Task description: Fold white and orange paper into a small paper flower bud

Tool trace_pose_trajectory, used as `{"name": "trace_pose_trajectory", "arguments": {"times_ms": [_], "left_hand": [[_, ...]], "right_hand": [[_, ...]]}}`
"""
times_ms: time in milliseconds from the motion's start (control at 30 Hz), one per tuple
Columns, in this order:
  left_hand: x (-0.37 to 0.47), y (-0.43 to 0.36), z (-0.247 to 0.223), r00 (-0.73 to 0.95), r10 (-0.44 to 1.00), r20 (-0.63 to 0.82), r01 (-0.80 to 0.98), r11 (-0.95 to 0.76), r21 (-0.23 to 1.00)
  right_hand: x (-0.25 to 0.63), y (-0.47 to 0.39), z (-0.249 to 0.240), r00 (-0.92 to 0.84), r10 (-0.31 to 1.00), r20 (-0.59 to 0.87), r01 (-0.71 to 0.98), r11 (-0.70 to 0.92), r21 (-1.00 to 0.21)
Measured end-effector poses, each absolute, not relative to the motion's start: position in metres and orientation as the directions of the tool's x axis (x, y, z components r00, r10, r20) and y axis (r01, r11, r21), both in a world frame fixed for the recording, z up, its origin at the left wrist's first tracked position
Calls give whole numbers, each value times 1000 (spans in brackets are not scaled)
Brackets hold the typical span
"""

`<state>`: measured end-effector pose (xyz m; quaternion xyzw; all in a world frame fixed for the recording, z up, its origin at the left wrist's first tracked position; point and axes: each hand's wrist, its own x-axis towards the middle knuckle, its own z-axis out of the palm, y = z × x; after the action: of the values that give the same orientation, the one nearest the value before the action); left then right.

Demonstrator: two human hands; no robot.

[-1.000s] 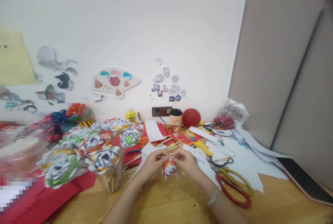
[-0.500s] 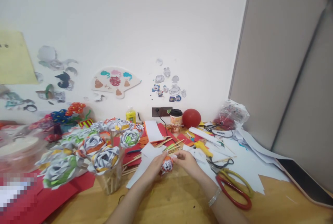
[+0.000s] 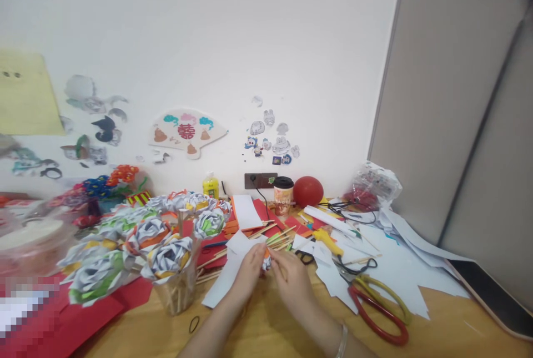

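Between my two hands is a small orange-and-white paper flower (image 3: 267, 262), mostly covered by my fingers. My left hand (image 3: 252, 266) is closed on its left side, with the thumb near the top. My right hand (image 3: 290, 276) pinches it from the right, and the fingertips of both hands nearly meet. Under and behind my left hand lies a white paper sheet (image 3: 220, 286). Thin wooden sticks (image 3: 266, 231) lie just beyond the hands. To the left, a cup (image 3: 177, 291) of sticks stands below finished-looking paper flowers (image 3: 170, 257) in white, yellow, orange and green.
Scissors (image 3: 381, 313) with red and yellow handles lie at right, near a yellow glue gun (image 3: 328, 240) and white paper scraps (image 3: 400, 263). A lidded paper cup (image 3: 283, 197) and a red balloon (image 3: 308, 191) stand by the wall. A tablet-like device (image 3: 491, 297) lies far right.
My right hand has closed in over the paper flower, turning inward and hiding more of it. My left hand stays in nearly the same place. The view has shifted slightly.
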<state>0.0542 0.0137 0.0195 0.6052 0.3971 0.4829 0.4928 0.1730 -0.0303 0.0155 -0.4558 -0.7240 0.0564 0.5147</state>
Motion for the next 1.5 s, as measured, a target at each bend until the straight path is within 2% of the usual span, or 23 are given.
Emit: {"name": "trace_pose_trajectory", "arguments": {"times_ms": [100, 233, 367, 433, 667, 867, 1067, 1200, 1333, 1500], "left_hand": [[52, 13, 24, 137, 956, 261, -20, -261, 965], [51, 11, 29, 76, 957, 280, -62, -276, 959], [51, 11, 29, 4, 944, 331, -108, -328, 938], [52, 12, 28, 16, 951, 309, -150, -303, 941], [58, 2, 35, 196, 969, 151, -354, -74, 933], [58, -11, 49, 155, 982, 104, -418, -30, 908], [61, -23, 58, 229, 966, 124, -418, -18, 908], [62, -28, 61, 208, 973, 101, -428, -2, 904], [63, -30, 61, 232, 968, 92, -441, 21, 897], [59, -20, 53, 256, 961, 103, -394, 7, 919]], "right_hand": [[168, -35, 13, -128, 656, 744, 643, 626, -441], [165, -39, 11, -76, 677, 732, 653, 589, -477], [164, -41, 13, -231, 594, 770, 712, 643, -282], [165, -42, 16, -243, 580, 778, 724, 642, -252], [178, -42, 30, 6, 560, 828, 679, 606, -415], [176, -43, 31, -201, 496, 845, 634, 723, -274], [179, -41, 31, -34, 567, 823, 563, 691, -453], [180, -40, 28, -82, 547, 833, 588, 702, -403], [178, -40, 24, -25, 574, 818, 558, 687, -465], [182, -41, 31, -153, 556, 817, 551, 734, -397]]}}
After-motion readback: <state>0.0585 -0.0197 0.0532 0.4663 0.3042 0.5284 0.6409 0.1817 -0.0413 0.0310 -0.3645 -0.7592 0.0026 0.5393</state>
